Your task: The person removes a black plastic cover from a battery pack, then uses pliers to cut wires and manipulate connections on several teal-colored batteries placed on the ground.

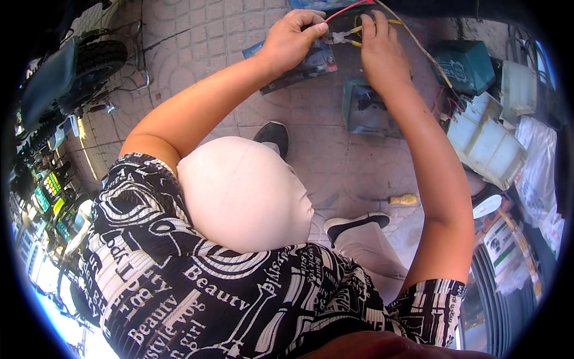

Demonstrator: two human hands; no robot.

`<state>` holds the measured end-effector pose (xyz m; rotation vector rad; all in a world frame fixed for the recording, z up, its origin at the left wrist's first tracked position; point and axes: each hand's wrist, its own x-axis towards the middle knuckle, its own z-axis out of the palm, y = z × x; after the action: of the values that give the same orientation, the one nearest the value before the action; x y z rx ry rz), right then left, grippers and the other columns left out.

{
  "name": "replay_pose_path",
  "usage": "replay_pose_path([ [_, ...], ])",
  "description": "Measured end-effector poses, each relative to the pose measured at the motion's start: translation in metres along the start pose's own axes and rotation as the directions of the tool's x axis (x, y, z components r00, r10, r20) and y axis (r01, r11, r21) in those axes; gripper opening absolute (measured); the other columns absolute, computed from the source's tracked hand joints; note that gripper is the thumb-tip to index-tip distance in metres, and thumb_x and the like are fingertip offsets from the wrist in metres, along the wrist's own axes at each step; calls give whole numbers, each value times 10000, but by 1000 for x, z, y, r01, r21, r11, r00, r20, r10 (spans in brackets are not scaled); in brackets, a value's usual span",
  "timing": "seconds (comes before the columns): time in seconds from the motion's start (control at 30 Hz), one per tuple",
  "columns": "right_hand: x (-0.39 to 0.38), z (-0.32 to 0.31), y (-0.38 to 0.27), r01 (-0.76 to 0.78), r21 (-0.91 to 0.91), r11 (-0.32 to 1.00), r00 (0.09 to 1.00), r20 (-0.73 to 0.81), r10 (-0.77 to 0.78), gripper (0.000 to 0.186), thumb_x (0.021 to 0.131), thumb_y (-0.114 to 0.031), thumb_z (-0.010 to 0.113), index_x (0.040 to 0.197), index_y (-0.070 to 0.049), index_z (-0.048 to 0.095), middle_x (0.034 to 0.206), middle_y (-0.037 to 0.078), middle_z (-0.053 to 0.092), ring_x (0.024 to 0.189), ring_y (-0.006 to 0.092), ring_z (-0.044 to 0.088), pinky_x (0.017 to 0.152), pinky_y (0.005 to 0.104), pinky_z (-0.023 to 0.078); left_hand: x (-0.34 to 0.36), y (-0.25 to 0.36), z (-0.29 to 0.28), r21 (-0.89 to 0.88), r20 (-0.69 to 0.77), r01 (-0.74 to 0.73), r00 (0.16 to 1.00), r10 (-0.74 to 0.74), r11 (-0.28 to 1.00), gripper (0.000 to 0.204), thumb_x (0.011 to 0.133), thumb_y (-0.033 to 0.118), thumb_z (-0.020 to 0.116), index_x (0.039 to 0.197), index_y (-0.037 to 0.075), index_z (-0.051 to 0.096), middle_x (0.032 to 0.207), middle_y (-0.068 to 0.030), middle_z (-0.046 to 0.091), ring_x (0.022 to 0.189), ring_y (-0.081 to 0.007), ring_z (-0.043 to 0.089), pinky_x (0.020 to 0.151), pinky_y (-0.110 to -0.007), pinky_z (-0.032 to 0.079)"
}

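My left hand [292,40] is at the top middle, its thumb and fingers pinched together on a thin red wire [348,9]. The wire runs up and right from the fingertips to the top edge. My right hand [385,55] is closed around pliers [341,37] with yellow handles. Their metal jaws point left and lie close to my left fingertips; whether they touch the wire I cannot tell. A pale brown cable [418,46] passes beside my right hand and slants down to the right. Beneath my left hand lies a flat printed sheet or box [308,64].
A dark box-shaped battery [371,110] stands below my right wrist. To the right are a green box [463,67], white plastic cases [487,140] and a clear plastic bag [536,155]. A yellow-handled tool [403,199] lies by my shoe. A vehicle wheel [101,60] stands at the left.
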<state>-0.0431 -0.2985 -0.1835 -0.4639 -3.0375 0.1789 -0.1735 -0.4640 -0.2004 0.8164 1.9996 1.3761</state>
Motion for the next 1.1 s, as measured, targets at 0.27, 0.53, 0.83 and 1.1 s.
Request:
replay_pose_path([
  [0.27, 15, 9, 7, 188, -188, 964, 951, -211, -227, 528, 817, -174, 606, 1305, -28, 471, 1268, 137, 525, 1101, 297, 549, 938, 385, 479, -2, 0, 2, 81, -60, 0, 998, 5, 997, 198, 969, 161, 600, 1045, -4, 678, 988, -58, 651, 965, -146, 605, 899, -278, 465],
  [0.53, 29, -1, 13, 290, -413, 863, 914, -148, -378, 364, 830, -156, 559, 1183, -70, 546, 1100, 53, 557, 980, 213, 542, 871, 305, 453, -3, 3, 5, 22, -122, 32, 992, -29, 999, 216, 916, 229, 645, 957, 25, 700, 1008, -115, 638, 997, -250, 595, 878, -339, 466],
  [0.83, 44, -27, 29, 547, -231, 805, 784, -198, -589, 293, 716, -245, 717, 955, -137, 588, 942, 15, 566, 967, 195, 539, 870, 312, 434, -5, 11, 3, -6, -113, 18, 993, -18, 1000, 185, 910, 204, 638, 890, 31, 703, 961, -96, 647, 993, -239, 579, 879, -338, 461],
  [1.1, 49, -35, 23, 482, -175, 858, 869, -27, -494, 317, 716, -296, 766, 938, -141, 601, 953, 31, 580, 1004, 225, 553, 833, 345, 460, -8, 17, 3, 136, -161, 3, 987, 19, 991, 171, 942, 176, 625, 939, 25, 705, 984, -70, 659, 986, -187, 599, 900, -307, 459],
])
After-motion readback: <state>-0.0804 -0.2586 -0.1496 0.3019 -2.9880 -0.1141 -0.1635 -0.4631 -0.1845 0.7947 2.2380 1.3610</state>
